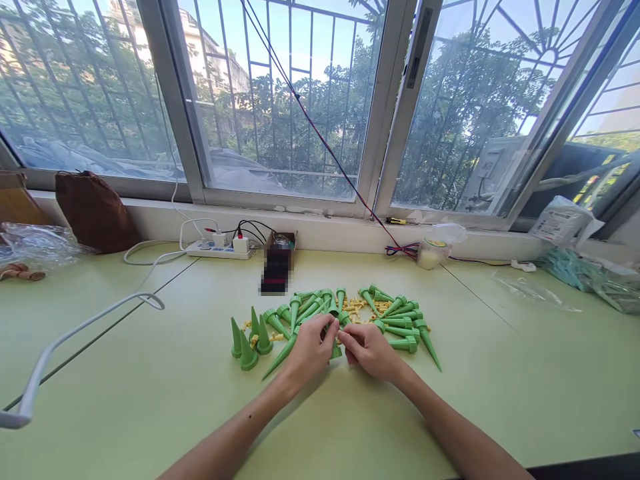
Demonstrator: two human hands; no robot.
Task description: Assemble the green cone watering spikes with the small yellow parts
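Observation:
Several green plastic cone spikes [400,320] lie scattered on the pale green table [150,400], with small yellow parts [361,308] among them. A few cones [246,343] stand upright at the left of the heap. My left hand [310,350] is closed around a green cone [280,357] that points down-left. My right hand [370,350] meets it fingertip to fingertip, pinching something small that I cannot make out.
A white power strip [220,249] with plugged cables sits by the window ledge. A brown pouch [95,210] and a clear bag [35,243] are at far left. A small round jar [431,253] and plastic packets [590,273] are at right. A white cable [75,333] loops at left.

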